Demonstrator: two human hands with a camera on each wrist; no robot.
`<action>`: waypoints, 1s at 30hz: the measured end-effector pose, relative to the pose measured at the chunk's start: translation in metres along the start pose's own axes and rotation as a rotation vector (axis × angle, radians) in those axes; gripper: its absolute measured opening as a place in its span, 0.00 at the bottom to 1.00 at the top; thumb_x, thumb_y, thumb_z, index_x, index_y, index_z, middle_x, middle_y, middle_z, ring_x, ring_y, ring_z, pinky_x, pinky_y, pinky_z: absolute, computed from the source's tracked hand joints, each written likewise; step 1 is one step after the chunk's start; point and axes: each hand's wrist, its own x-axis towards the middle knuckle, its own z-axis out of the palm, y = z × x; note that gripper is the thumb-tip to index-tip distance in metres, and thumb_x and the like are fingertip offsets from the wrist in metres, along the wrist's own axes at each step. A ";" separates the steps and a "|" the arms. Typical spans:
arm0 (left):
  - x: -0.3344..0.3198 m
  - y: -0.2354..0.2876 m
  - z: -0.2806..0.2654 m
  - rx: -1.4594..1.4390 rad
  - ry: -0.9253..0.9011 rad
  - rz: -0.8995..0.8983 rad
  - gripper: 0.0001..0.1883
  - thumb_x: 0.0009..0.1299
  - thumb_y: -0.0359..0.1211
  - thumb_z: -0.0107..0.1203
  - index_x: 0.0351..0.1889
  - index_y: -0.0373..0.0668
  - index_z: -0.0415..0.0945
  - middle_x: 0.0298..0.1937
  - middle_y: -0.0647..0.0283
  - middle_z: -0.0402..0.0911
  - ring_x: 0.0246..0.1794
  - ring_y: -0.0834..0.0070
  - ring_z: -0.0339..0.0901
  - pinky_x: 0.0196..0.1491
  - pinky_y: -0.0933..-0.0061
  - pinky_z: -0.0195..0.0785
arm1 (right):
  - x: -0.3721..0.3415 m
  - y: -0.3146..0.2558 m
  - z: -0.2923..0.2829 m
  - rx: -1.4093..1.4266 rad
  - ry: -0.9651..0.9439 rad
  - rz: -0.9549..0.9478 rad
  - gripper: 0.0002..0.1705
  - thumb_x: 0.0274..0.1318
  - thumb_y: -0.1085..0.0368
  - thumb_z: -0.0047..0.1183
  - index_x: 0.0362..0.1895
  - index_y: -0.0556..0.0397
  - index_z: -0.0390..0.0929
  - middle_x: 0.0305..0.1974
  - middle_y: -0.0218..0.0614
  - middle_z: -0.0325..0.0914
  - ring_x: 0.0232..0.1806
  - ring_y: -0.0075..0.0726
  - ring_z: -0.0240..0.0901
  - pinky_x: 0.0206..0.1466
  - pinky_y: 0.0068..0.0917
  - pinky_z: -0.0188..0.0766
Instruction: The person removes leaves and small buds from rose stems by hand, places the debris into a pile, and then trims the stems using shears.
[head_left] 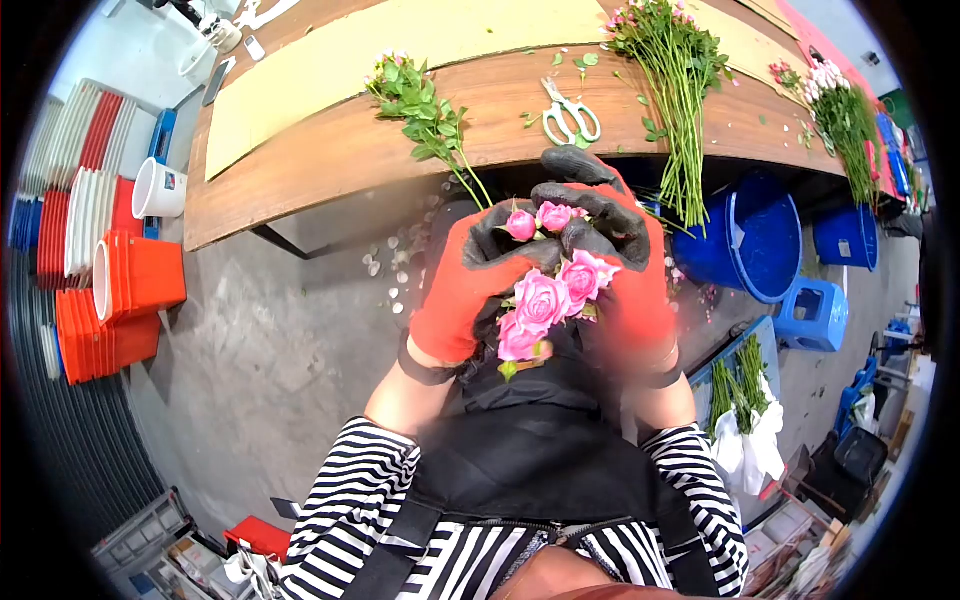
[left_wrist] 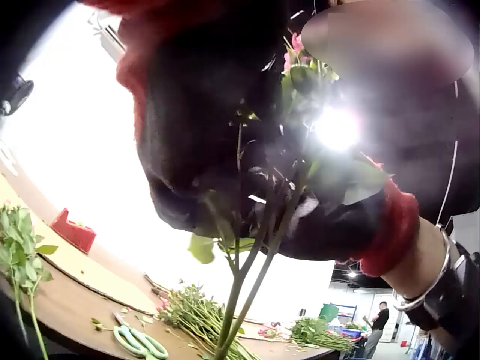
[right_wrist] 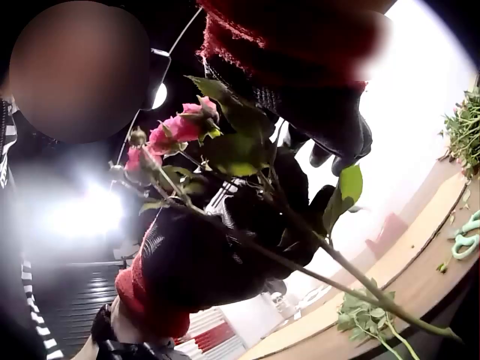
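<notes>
Pink roses [head_left: 541, 302] on leafy stems are held between both gloved hands, their blooms facing the person's chest in the head view. My left hand [head_left: 470, 265], in a red and black glove, curls its fingers round the stems just below the blooms. Beside it, my right hand [head_left: 625, 250] has bent fingers at the same flowers; whether it grips a stem or only touches a leaf is hidden. In the left wrist view the forked stem [left_wrist: 234, 300] runs down below the hands. Leaves and pink blooms [right_wrist: 176, 133] show in the right wrist view.
On the wooden table [head_left: 310, 190] lie a small rose bunch [head_left: 425, 110], scissors [head_left: 571, 118] and a larger bunch [head_left: 680, 110]. Blue buckets [head_left: 745, 240] stand below its right side; orange crates [head_left: 150, 265] are at left. Petals dot the floor.
</notes>
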 end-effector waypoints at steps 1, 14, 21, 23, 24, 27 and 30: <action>-0.002 -0.004 0.004 -0.032 0.052 0.043 0.15 0.62 0.24 0.60 0.48 0.36 0.78 0.43 0.66 0.82 0.42 0.82 0.77 0.48 0.77 0.70 | -0.001 0.001 0.001 0.014 0.023 -0.006 0.21 0.51 0.69 0.61 0.52 0.57 0.80 0.59 0.40 0.73 0.68 0.40 0.60 0.68 0.36 0.57; -0.006 -0.014 0.013 0.567 0.274 0.421 0.19 0.47 0.21 0.65 0.40 0.37 0.80 0.38 0.58 0.81 0.45 0.61 0.77 0.61 0.59 0.65 | -0.009 -0.005 0.007 -0.774 0.269 -0.430 0.17 0.41 0.65 0.69 0.39 0.50 0.81 0.46 0.35 0.79 0.56 0.50 0.68 0.63 0.45 0.60; -0.006 -0.014 0.014 0.271 0.198 0.297 0.14 0.60 0.24 0.62 0.44 0.34 0.78 0.43 0.62 0.82 0.48 0.74 0.76 0.59 0.68 0.66 | -0.011 0.002 0.017 0.101 0.328 -0.001 0.17 0.48 0.72 0.60 0.45 0.57 0.77 0.46 0.36 0.78 0.50 0.34 0.73 0.57 0.32 0.67; -0.006 -0.013 0.014 0.137 0.167 0.213 0.12 0.64 0.25 0.60 0.46 0.33 0.78 0.45 0.63 0.82 0.47 0.77 0.76 0.58 0.70 0.65 | -0.009 0.001 0.008 0.170 0.270 0.039 0.20 0.50 0.75 0.58 0.51 0.61 0.75 0.48 0.35 0.77 0.49 0.28 0.73 0.56 0.27 0.68; -0.006 -0.009 0.015 0.134 0.153 0.226 0.12 0.65 0.25 0.59 0.46 0.34 0.77 0.44 0.64 0.82 0.45 0.80 0.76 0.58 0.71 0.66 | -0.006 -0.001 0.010 0.193 0.299 0.063 0.21 0.49 0.75 0.58 0.51 0.61 0.75 0.48 0.35 0.77 0.50 0.29 0.73 0.56 0.28 0.67; -0.004 -0.011 0.011 0.218 0.141 0.277 0.12 0.65 0.25 0.58 0.47 0.34 0.76 0.44 0.65 0.82 0.45 0.81 0.75 0.58 0.73 0.66 | -0.005 0.003 0.010 0.128 0.294 0.019 0.21 0.45 0.77 0.60 0.48 0.61 0.78 0.51 0.38 0.76 0.53 0.33 0.72 0.58 0.28 0.67; -0.005 -0.011 0.010 0.273 0.113 0.233 0.11 0.63 0.23 0.56 0.45 0.33 0.77 0.41 0.66 0.81 0.42 0.82 0.74 0.62 0.70 0.63 | -0.007 0.004 0.001 -0.178 0.144 -0.096 0.21 0.43 0.79 0.60 0.47 0.61 0.79 0.53 0.38 0.75 0.54 0.34 0.72 0.58 0.29 0.67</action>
